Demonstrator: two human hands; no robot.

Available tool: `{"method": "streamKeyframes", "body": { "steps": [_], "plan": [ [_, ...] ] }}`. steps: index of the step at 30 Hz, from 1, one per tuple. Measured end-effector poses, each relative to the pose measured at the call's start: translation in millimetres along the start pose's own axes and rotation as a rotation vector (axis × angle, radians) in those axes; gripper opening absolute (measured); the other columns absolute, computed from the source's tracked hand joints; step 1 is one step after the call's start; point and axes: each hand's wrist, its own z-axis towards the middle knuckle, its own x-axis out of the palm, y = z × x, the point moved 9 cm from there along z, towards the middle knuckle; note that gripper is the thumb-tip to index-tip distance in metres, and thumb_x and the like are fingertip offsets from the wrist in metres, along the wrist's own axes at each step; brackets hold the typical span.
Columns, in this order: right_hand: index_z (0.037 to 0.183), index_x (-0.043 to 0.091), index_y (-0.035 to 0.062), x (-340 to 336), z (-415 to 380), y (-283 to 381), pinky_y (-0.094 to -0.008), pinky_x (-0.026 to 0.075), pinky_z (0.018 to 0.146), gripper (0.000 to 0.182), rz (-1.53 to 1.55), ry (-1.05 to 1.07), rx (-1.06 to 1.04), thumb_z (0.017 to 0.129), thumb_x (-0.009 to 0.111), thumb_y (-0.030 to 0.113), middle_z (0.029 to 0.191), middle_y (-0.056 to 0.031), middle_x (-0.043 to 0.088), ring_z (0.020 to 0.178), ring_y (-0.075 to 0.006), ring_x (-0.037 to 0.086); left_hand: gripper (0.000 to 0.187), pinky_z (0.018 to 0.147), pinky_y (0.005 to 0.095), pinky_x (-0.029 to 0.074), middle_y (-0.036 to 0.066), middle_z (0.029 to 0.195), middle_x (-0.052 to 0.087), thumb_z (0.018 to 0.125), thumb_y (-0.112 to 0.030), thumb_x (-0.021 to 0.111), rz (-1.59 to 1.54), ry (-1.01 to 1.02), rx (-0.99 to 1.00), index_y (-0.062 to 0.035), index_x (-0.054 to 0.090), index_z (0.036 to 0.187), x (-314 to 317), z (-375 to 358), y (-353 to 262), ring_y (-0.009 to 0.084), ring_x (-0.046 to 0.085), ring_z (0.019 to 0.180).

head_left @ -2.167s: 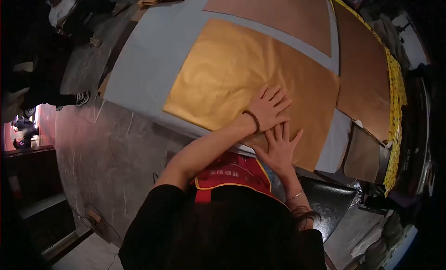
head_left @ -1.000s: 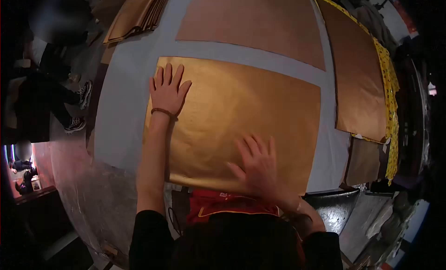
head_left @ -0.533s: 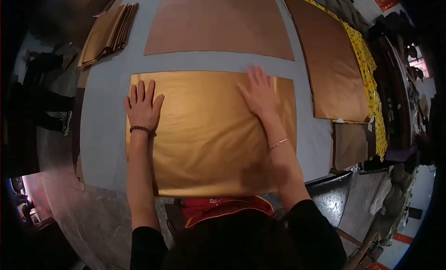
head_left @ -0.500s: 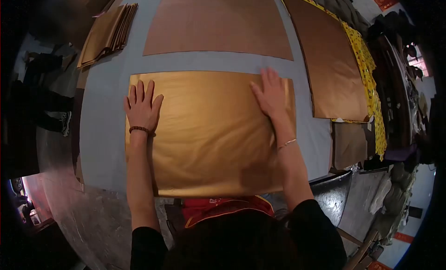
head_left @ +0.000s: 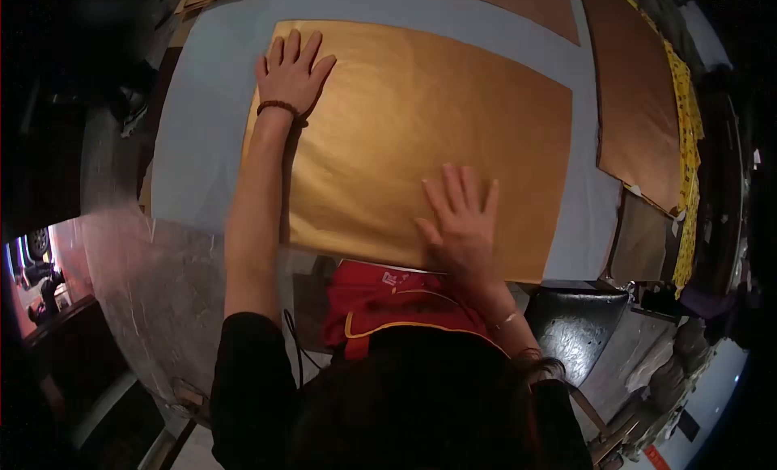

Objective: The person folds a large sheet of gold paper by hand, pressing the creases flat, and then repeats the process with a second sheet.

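With the left hand [head_left: 291, 83] open flat on the gold sheet [head_left: 380, 146] and the open right hand [head_left: 467, 227] apart, perhaps touching, uneven pressure could crease it.

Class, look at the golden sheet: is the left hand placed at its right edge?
No, the left hand lies at the golden sheet's upper left corner.
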Motion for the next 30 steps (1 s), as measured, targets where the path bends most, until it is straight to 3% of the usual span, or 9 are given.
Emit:
{"method": "streamKeyframes", "body": {
  "steps": [7, 13, 17, 18, 19, 20, 21, 24, 30],
  "plan": [
    [0.142, 0.041, 0.0169, -1.8, -94.4, -103.5, -0.0559, 0.01, 0.111, 0.059, -0.069, -0.09, 0.395, 0.091, 0.05, 0.045, 0.151, -0.0129, 0.026, 0.14, -0.0355, 0.019, 0.061, 0.11, 0.0505, 0.015, 0.003, 0.152, 0.025, 0.09, -0.061, 0.032, 0.024, 0.018, -0.027, -0.0297, 0.036, 0.142, 4.9, 1.2, 1.6, 0.0264, 0.021, 0.139],
    [0.142, 0.039, 0.0162, -2.4, -94.3, -99.7, -0.0551, 0.01, 0.111, 0.057, -0.097, -0.096, 0.381, 0.093, 0.045, 0.046, 0.152, -0.0136, 0.024, 0.14, -0.0359, 0.018, 0.062, 0.11, 0.0563, 0.012, 0.007, 0.152, 0.024, 0.089, -0.058, 0.041, 0.018, -0.047, 0.043, -0.0267, 0.033, 0.143, -7.4, -16.2, -19.5, 0.0297, 0.016, 0.141],
    [0.143, 0.038, 0.0168, 0.9, -94.8, -101.8, -0.0546, 0.01, 0.111, 0.058, -0.11, -0.106, 0.365, 0.094, 0.043, 0.046, 0.153, -0.0127, 0.023, 0.141, -0.0355, 0.018, 0.065, 0.109, 0.0601, 0.012, 0.015, 0.151, 0.022, 0.088, -0.045, 0.055, -0.141, -0.217, 0.13, -0.0125, 0.036, 0.141, -94.7, -69.8, -137.5, 0.0331, 0.014, 0.141],
    [0.144, 0.037, 0.0174, 4.0, -96.3, -105.4, -0.0543, 0.01, 0.111, 0.058, -0.139, -0.102, 0.368, 0.094, 0.043, 0.047, 0.153, -0.0124, 0.023, 0.141, -0.0354, 0.017, 0.065, 0.11, 0.0575, 0.014, 0.017, 0.15, 0.024, 0.086, -0.045, 0.055, -0.28, -0.071, 0.24, -0.009, 0.041, 0.138, -99.1, -97.3, -194.7, 0.0329, 0.019, 0.14],
    [0.144, 0.036, 0.018, 7.2, -97.2, -107.7, -0.0541, 0.01, 0.111, 0.059, -0.166, -0.098, 0.367, 0.094, 0.042, 0.048, 0.153, -0.0121, 0.023, 0.141, -0.0352, 0.017, 0.066, 0.112, 0.0528, 0.014, 0.016, 0.149, 0.027, 0.085, -0.046, 0.052, -0.501, 0.418, 0.437, -0.0071, 0.042, 0.137, -118.9, -130.0, -249.3, 0.0324, 0.022, 0.14],
    [0.144, 0.036, 0.018, 11.0, -96.9, -108.8, -0.0541, 0.01, 0.111, 0.059, -0.162, -0.098, 0.345, 0.094, 0.042, 0.048, 0.153, -0.0121, 0.023, 0.141, -0.0352, 0.017, 0.067, 0.113, 0.0496, 0.015, 0.015, 0.148, 0.031, 0.086, -0.048, 0.049, -0.559, -0.169, 0.648, -0.0071, 0.04, 0.138, -98.2, -201.0, -304.1, 0.0313, 0.024, 0.139],
    [0.144, 0.035, 0.0183, 13.1, -97.8, -110.0, -0.054, 0.011, 0.111, 0.059, -0.2, -0.109, 0.328, 0.094, 0.042, 0.048, 0.153, -0.0122, 0.023, 0.141, -0.0351, 0.018, 0.066, 0.113, 0.0486, 0.016, 0.015, 0.147, 0.033, 0.087, -0.047, 0.048, -0.66, -0.075, 0.57, -0.0068, 0.041, 0.138, -91.5, -225.8, -310.3, 0.0308, 0.025, 0.138],
    [0.145, 0.034, 0.0187, 8.4, -94.5, -106.1, -0.0537, 0.012, 0.111, 0.06, -0.198, -0.138, 0.303, 0.094, 0.041, 0.049, 0.152, -0.0125, 0.024, 0.14, -0.0347, 0.019, 0.064, 0.112, 0.0482, 0.017, 0.014, 0.147, 0.034, 0.089, -0.047, 0.048, -0.589, 0.007, 0.43, -0.0066, 0.041, 0.138, -71.9, -233.8, -266.7, 0.0304, 0.028, 0.137],
    [0.144, 0.035, 0.02, 5.7, -94.9, -106.6, -0.0531, 0.011, 0.111, 0.058, -0.159, -0.125, 0.368, 0.094, 0.041, 0.049, 0.152, -0.012, 0.025, 0.14, -0.0351, 0.019, 0.059, 0.111, 0.0452, 0.022, 0.016, 0.144, 0.037, 0.093, -0.04, 0.047, -0.227, -0.047, 0.068, -0.0047, 0.038, 0.139, -70.5, -224.1, -40.1, 0.0304, 0.032, 0.134]
  ]
}}
